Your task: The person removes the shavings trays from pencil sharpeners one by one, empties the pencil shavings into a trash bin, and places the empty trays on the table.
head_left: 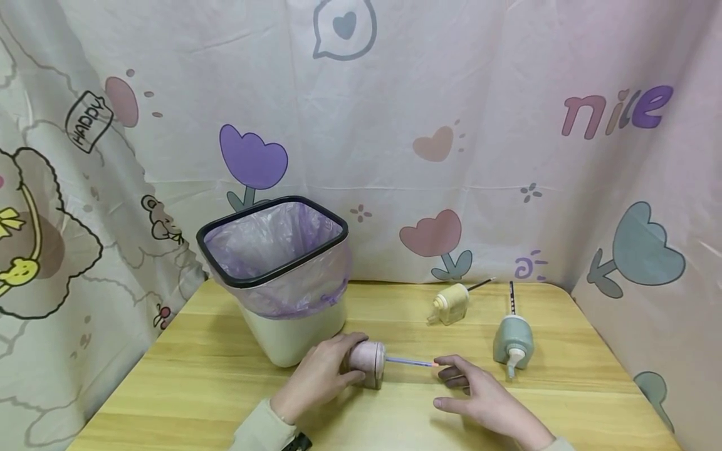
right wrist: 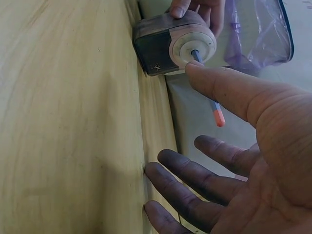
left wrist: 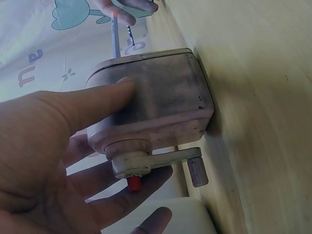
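On the table a pink crank pencil sharpener (head_left: 366, 358) stands upright on its base. My left hand (head_left: 321, 377) grips its body from the left, thumb pressed on one side, as the left wrist view shows. Its crank handle (left wrist: 173, 158) with a red-tipped hub faces back toward my left palm. From the white front hole a blue pencil (head_left: 408, 361) sticks out to the right, its orange end (right wrist: 219, 118) outermost. My right hand (head_left: 479, 391) is spread around that end, thumb apart from the fingers, holding nothing.
A white bin with a black rim (head_left: 272, 283) and a purple liner stands behind my left hand. Toward the back right are a yellow pencil sharpener (head_left: 453, 304) and a grey-green one (head_left: 513, 341), each with a dark pencil in it. A printed curtain (head_left: 372, 156) hangs behind the table.
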